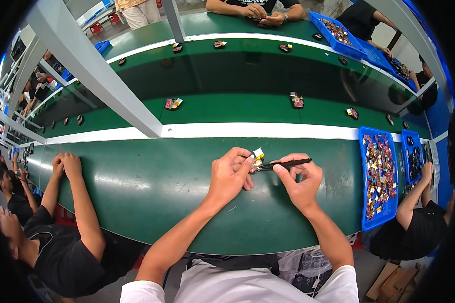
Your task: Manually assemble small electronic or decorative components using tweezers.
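Over the green bench [151, 197], my left hand [231, 174] is closed on a small electronic assembly [258, 162]. A white and yellow piece sticks up from the assembly past my fingertips, and the fingers hide part of it. My right hand [303, 182] grips black tweezers [294, 162] between thumb and fingers. The tweezers lie nearly level, with their tips pointing left at the assembly, close to my left fingertips. Whether the tips pinch a part is too small to tell.
Right of my hands sits a blue tray [364, 202] heaped with similar assemblies; another blue tray [414, 175] stands beyond it. Past the white rail [263, 131], a green conveyor belt [227, 111] carries spaced assemblies. A grey post [101, 70] rises at left. Co-workers sit on both sides and opposite.
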